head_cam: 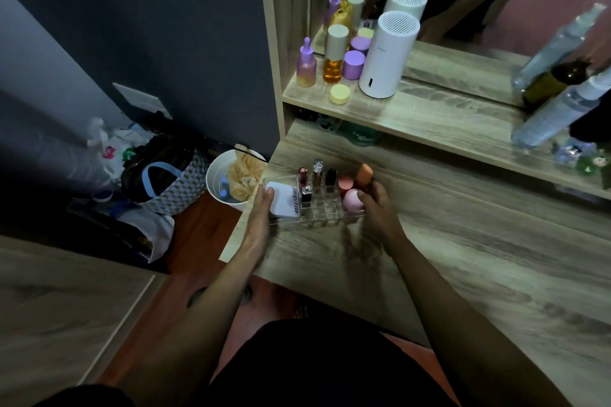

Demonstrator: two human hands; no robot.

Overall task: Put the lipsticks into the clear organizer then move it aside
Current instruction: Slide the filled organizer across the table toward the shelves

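The clear organizer [322,213] sits at the left end of the wooden dressing table [446,241]. Several lipsticks [318,172] stand upright in its slots, one of them dark [330,178]. A white compact [285,203] lies in its left part. Pink and orange sponges [353,198] fill its right part. My left hand [261,211] grips the organizer's left side. My right hand [377,205] grips its right side, fingers against the sponges.
A shelf above holds purple and amber bottles [334,59], a yellow jar [340,94] and a white cylinder device [385,56] before a mirror. Clear spray bottles [558,112] stand at the right. A white bin [231,178] and bags lie on the floor left of the table.
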